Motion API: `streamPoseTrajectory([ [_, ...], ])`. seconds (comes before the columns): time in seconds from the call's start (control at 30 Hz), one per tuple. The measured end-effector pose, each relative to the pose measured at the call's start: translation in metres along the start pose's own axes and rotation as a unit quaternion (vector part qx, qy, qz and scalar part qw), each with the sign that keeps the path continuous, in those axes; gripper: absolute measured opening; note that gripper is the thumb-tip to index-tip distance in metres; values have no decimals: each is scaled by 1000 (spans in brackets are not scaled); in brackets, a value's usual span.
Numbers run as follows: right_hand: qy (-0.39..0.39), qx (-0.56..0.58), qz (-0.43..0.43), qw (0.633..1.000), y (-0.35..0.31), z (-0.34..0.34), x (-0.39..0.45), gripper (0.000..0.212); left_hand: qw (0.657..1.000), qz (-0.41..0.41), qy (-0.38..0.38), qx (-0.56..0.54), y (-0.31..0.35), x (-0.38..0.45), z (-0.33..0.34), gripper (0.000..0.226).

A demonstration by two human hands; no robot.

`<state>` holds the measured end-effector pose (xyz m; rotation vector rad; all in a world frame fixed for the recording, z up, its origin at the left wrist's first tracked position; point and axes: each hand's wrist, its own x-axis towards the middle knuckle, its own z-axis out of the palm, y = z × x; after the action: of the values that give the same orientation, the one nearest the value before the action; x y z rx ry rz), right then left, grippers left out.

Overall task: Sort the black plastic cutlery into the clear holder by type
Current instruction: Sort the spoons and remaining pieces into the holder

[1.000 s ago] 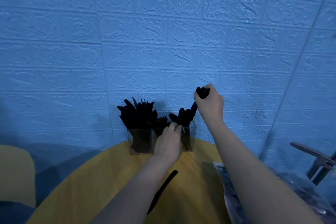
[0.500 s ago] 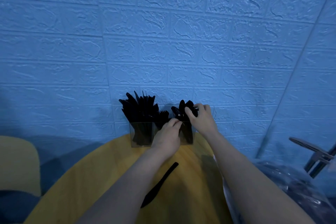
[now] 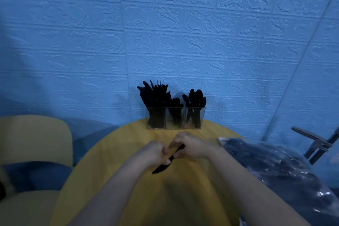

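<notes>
Both hands, right hand (image 3: 190, 147) and left hand (image 3: 156, 153), pinch a knife (image 3: 162, 168) before the holder (image 3: 175, 117); best lifted handle-down into its left, knife compartment.

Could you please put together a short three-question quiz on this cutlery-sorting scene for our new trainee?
1. True or false: the clear holder stands at the table's far edge, by the blue wall.
2. Which piece lies between the left hand and right hand? A) fork B) knife C) spoon
3. Fill in: the spoons stand in the holder's ____ compartment as seen from the head camera.

Key: 1 true. 2 B; both hands touch it low over the table. 3 right; the middle compartment holds forks.
</notes>
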<state>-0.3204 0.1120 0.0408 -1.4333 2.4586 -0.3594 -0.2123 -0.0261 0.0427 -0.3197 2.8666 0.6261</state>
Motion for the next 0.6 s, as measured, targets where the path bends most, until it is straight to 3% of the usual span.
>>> streamPoseTrajectory([
  [0.1,-31,-19,2,999,-9,7,-4,37,999,-3,25,23,-5,-20,13,38],
  [0.23,-28,-42,8,999,-18,12,-9,14,998,-8,67,19,-7,-35,26,26],
  [0.37,-12,22,26,999,-26,14,-15,15,994,-24,106,-21,-9,-41,26,9],
  [0.5,101,19,-1,995,-39,7,-17,6,981,2,188,-50,-7,-40,3,5],
  [0.6,205,13,-18,978,-53,-12,-10,14,957,44,282,-54,-3,-33,-25,7],
])
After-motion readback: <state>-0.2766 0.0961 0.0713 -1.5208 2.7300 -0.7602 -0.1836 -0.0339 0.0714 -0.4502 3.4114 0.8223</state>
